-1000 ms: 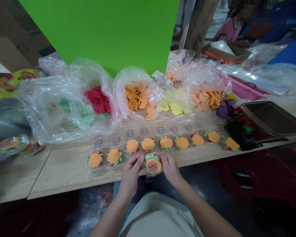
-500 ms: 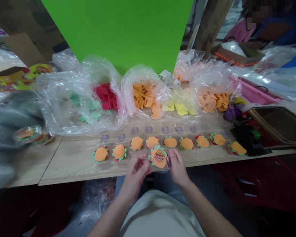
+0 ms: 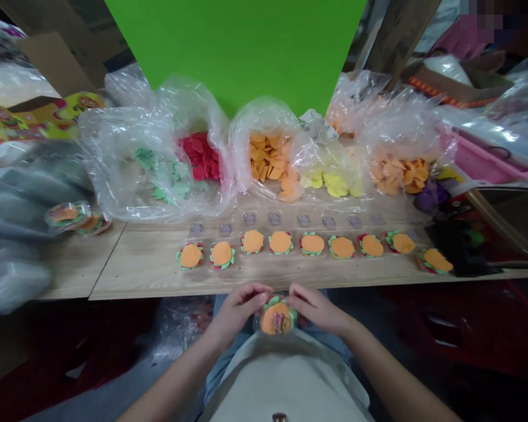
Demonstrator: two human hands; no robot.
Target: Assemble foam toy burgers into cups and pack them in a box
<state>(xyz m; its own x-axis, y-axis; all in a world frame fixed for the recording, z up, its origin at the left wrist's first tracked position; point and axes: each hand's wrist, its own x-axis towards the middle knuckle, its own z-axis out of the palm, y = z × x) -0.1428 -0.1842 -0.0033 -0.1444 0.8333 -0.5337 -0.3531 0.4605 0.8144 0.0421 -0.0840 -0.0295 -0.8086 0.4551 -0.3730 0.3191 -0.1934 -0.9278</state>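
left hand (image 3: 240, 313) and right hand (image 3: 317, 310) together, fingers pinching opposite sides of a clear plastic packet (image 3: 276, 317) that holds a round orange-and-green felt burger, just below the table edge in front of the torso. on the pale wooden table (image 3: 136, 269), from the left: two packed felt burgers (image 3: 68, 214), then a straight row of nine orange felt burgers (image 3: 312, 244) on clear plastic backing. behind the row stand clear plastic bags of green felt leaves (image 3: 158, 176), red felt discs (image 3: 200, 157), orange felt discs (image 3: 264, 158), yellow felt pieces (image 3: 332, 183) and pale orange felt discs (image 3: 398, 176). at far right lies a dark metal tray (image 3: 510, 223)
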